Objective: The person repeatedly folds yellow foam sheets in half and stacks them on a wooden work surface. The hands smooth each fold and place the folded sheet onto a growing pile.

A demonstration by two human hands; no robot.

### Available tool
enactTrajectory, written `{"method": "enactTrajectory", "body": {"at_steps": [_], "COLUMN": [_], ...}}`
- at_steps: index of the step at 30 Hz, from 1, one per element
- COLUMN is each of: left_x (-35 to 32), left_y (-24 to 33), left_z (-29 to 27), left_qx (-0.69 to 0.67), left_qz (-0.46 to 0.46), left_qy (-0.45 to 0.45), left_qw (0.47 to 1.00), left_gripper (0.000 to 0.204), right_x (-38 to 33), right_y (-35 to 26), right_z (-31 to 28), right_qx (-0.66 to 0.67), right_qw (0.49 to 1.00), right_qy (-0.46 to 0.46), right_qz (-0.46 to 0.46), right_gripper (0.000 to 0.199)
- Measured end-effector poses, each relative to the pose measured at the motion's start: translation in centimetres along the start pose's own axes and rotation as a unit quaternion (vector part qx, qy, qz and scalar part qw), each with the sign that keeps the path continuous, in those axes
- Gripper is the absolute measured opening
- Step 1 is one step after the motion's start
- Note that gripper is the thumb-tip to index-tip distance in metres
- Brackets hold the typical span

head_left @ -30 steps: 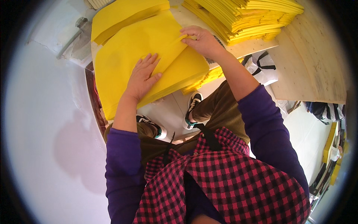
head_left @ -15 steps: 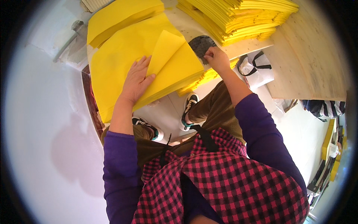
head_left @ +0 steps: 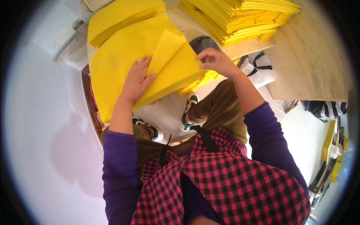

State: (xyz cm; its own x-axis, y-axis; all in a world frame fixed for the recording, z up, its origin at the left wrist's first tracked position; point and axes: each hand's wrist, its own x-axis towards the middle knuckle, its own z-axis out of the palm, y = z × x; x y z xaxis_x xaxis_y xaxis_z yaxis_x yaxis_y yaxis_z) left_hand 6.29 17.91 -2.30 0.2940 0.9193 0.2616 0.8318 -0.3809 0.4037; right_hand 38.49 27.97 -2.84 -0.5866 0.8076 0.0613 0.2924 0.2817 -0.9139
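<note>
In front of me lies a thick stack of yellow sheets [head_left: 116, 56], soft like felt or fabric. On its top sheet a folded flap [head_left: 165, 50] slants back from the right side. My left hand [head_left: 138, 80] rests flat on the stack, fingers stretched, with their tips beside the flap's lower edge. My right hand [head_left: 215, 63] hovers at the stack's right corner, thumb and forefinger curved and slightly apart, with nothing visible between them. Just behind it is a dark grey, rough-looking patch [head_left: 202, 43] on the board, partly covered by the hand.
A tall pile of folded yellow pieces [head_left: 255, 18] stands at the far right on a wooden board [head_left: 245, 47]. More yellow pieces [head_left: 212, 77] lie below it. A white bag [head_left: 260, 71] with black handles is beside a wooden panel [head_left: 307, 56]. At left is a pale wall [head_left: 45, 131].
My right hand has left the dark patch and come nearer to the stack's right corner, its thumb and forefinger parting. My left hand and the flap stay put.
</note>
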Motion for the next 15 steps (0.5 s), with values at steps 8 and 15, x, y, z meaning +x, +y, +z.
{"method": "enactTrajectory", "body": {"at_steps": [8, 15], "left_x": [-0.1, -0.1], "left_y": [-0.2, -0.2], "left_z": [0.2, 0.1], "left_qx": [-0.001, -0.007], "left_qz": [0.001, -0.003], "left_qy": [0.004, 0.0], "left_qw": [1.0, 1.0], "left_gripper": [0.056, 0.052], "right_x": [1.8, 3.6], "right_y": [-0.9, -2.0], "right_z": [0.6, -0.2], "right_qx": [-0.033, -0.039], "right_qw": [0.999, 0.997], "right_qy": [-0.019, -0.027], "right_qz": [-0.016, -0.061], "right_gripper": [0.016, 0.012]}}
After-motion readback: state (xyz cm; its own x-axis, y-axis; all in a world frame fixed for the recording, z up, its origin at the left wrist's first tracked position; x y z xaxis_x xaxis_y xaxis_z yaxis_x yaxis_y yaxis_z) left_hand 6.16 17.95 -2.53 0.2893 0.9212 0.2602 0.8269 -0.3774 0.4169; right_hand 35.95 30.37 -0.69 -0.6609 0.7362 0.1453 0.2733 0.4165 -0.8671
